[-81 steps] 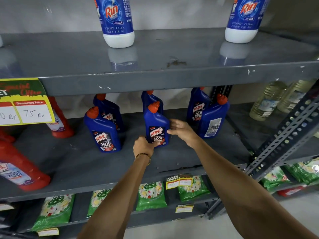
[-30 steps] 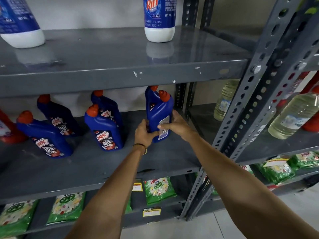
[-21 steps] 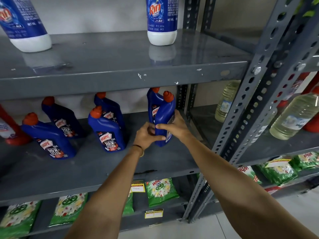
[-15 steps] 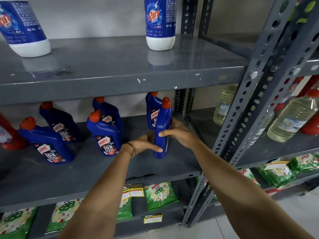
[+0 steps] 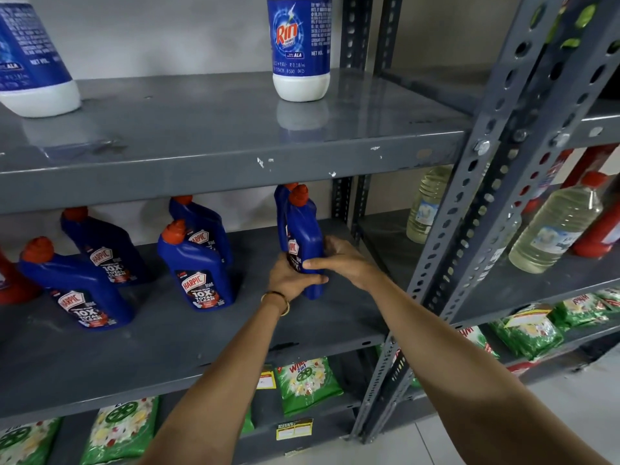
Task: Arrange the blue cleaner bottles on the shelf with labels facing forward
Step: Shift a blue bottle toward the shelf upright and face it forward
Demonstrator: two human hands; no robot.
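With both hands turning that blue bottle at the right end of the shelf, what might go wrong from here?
1. The held bottle stands close in front of a second blue bottle; twisting it may knock that one over.
2. Its label shows only partly, angled left, so letting go now would likely leave it not facing forward.
3. The left hand and right hand grip low, so the tall bottle could tip.

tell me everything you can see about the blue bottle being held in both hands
The held blue bottle is glossy plastic with an orange-red cap on an angled neck. It stands upright on the grey middle shelf, turned partly sideways, so its Harpic label shows only obliquely. The left hand wraps its lower front; the right hand grips its right side. Another blue bottle stands close behind it.
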